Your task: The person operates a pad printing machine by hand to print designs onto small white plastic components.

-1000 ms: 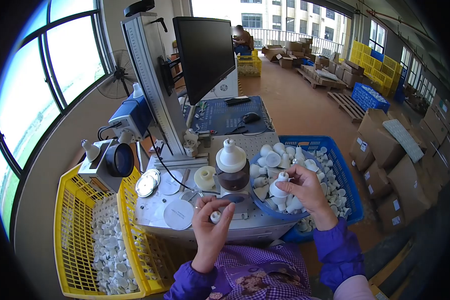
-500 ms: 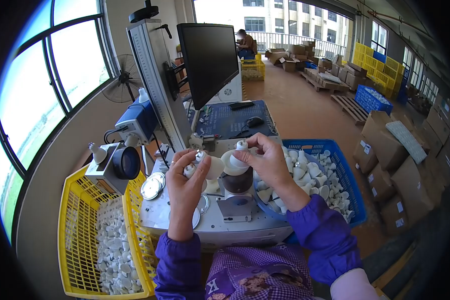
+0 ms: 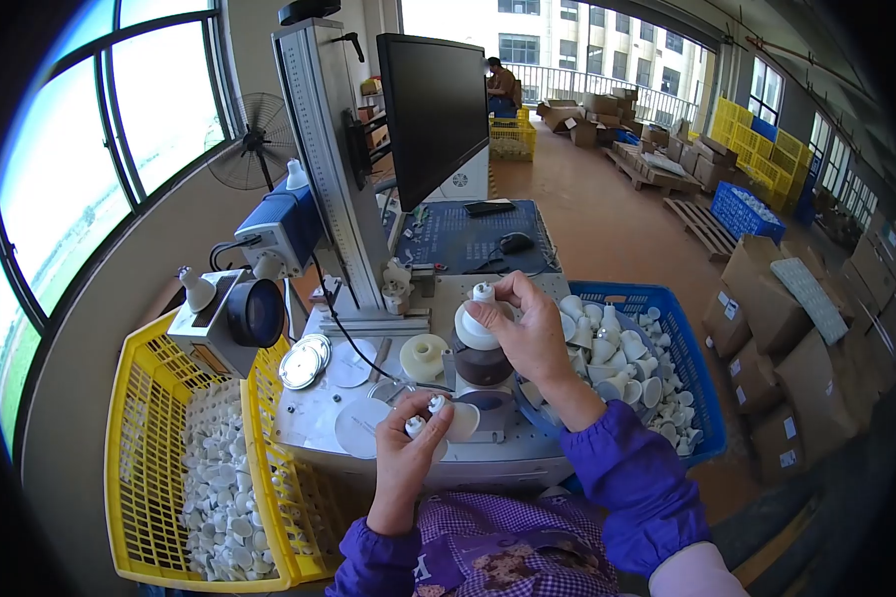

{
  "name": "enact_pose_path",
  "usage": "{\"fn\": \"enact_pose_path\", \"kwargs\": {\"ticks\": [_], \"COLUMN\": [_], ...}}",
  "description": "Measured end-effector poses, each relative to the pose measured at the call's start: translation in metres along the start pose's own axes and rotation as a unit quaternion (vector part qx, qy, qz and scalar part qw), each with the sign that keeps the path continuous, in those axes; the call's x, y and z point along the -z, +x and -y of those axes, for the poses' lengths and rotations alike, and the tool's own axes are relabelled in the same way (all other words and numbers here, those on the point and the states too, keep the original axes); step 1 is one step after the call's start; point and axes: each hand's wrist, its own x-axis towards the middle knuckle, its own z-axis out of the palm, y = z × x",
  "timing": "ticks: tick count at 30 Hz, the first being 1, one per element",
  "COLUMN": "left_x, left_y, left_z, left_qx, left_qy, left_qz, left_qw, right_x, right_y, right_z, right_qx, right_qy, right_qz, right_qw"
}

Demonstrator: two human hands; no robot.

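Observation:
Low over the near edge of the machine table, my left hand (image 3: 408, 463) is closed round two white lamp housings (image 3: 461, 422), cone-shaped with narrow pin-ended necks. My right hand (image 3: 533, 333) pinches another white lamp housing (image 3: 482, 295) by its neck. That one stands upright, wide end down, at the white ring on top of a dark round fixture (image 3: 482, 366). To the left of the fixture lies a cream plastic ring (image 3: 424, 356). Flat round discs (image 3: 305, 362) lie further left on the metal table (image 3: 314, 423).
A yellow crate (image 3: 134, 478) full of lamp housings stands at the left; a blue crate (image 3: 702, 383) of them is at the right. A lens unit (image 3: 252, 310), an upright column (image 3: 329, 159) and a monitor (image 3: 433, 119) rise ahead. A person (image 3: 503, 88) sits far back.
My left hand has moved down and toward me, away from the fixture, with its two lamp housings. My right hand stays at the fixture, and its lamp housing sits upright there.

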Motion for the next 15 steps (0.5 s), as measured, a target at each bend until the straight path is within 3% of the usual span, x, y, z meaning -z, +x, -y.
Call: {"fn": "enact_pose_path", "kwargs": {"ticks": [5, 7, 15], "left_x": [-0.005, -0.006, -0.017], "left_y": [-0.008, -0.010, -0.021], "left_z": [0.003, 0.002, 0.008], "left_qx": [0.024, 0.031, 0.071], "left_qy": [0.002, 0.002, -0.016], "left_qz": [0.039, 0.045, 0.073], "left_qw": [0.999, 0.999, 0.995], "right_x": [0.012, 0.016, 0.017], "right_y": [0.007, 0.010, 0.012], "right_z": [-0.001, -0.006, -0.009], "right_qx": [-0.011, -0.050, -0.051], "right_qy": [0.032, 0.112, 0.144], "right_qz": [0.070, 0.131, 0.158], "right_qw": [0.997, 0.984, 0.976]}}
